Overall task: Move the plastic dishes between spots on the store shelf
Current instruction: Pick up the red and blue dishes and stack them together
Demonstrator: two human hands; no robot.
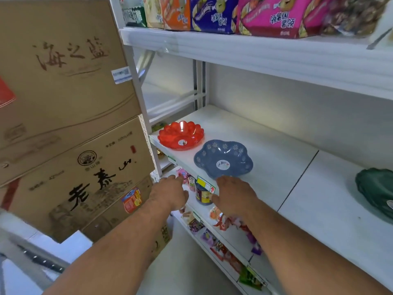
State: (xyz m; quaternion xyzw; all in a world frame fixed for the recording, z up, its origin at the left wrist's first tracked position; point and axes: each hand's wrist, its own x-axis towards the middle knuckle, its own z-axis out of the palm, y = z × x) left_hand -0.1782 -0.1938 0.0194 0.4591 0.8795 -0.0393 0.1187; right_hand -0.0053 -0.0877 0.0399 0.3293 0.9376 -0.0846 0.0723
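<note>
white shelf point(276, 150) holds red dish point(180, 135), blue dish point(223, 159).

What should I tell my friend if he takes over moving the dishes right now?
Left hand: empty, below the shelf edge, touching nothing.
Right hand: empty, fingers at the front rim of the blue dish, not gripping yet.
Red dish: at the shelf's left end, beside the blue one.
Green dish: far right, partly out of view.
Done: cannot tell.
Left: probably grasp the blue dish and move it to another spot.
</note>
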